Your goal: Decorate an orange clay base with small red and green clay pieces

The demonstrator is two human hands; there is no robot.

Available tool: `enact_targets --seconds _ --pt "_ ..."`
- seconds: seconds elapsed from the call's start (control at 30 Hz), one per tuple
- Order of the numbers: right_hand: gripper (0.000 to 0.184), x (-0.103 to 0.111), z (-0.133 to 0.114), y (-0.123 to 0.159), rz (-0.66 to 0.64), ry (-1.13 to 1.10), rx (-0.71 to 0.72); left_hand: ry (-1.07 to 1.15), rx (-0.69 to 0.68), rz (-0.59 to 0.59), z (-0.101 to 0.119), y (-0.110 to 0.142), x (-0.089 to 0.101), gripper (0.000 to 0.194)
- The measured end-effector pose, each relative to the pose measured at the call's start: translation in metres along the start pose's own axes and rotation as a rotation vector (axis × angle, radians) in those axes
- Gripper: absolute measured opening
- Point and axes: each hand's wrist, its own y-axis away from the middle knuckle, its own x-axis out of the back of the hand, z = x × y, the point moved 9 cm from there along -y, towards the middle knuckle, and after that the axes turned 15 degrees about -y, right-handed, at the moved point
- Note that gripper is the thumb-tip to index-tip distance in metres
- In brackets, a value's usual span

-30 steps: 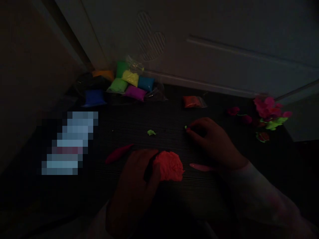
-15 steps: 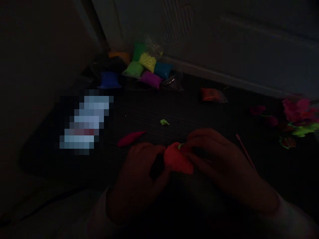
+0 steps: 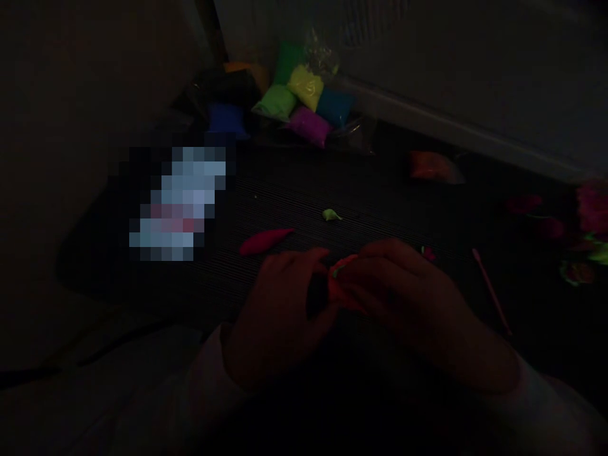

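Note:
A lump of red-orange modelling clay lies between my hands, mostly hidden by the right fingers. My left hand grips its left edge between fingers and thumb. From the other side, my right hand is closed over the clay, fingertips pressed on its top. A thin green bit shows on the clay beside those fingertips. Behind the left hand lies a pink tapered piece. A small light-green leaf-like piece rests farther back. Just past the right hand is a small pink piece with a green tip.
Bags of coloured clay are heaped at the back left. An orange bag lies at the back right. A pixelated bright screen stands out on the left. A thin pink tool and pink flowers are on the right.
My right hand has come left from the table onto the red-orange clay, which is now folded and more covered. The thin pink tool has shifted right and turned. The view has moved too.

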Motion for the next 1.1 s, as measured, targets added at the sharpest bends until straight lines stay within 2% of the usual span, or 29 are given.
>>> enact_targets --seconds 0.4,1.1 --pt "0.013 0.0087 -0.0017 0.004 0.026 -0.022 0.051 0.018 0.011 -0.015 -0.0006 -0.0006 -0.0016 0.027" --pt "0.015 -0.0009 0.0017 0.004 -0.057 -0.005 0.039 0.017 0.013 -0.019 -0.0007 -0.0003 -0.0026 0.028"
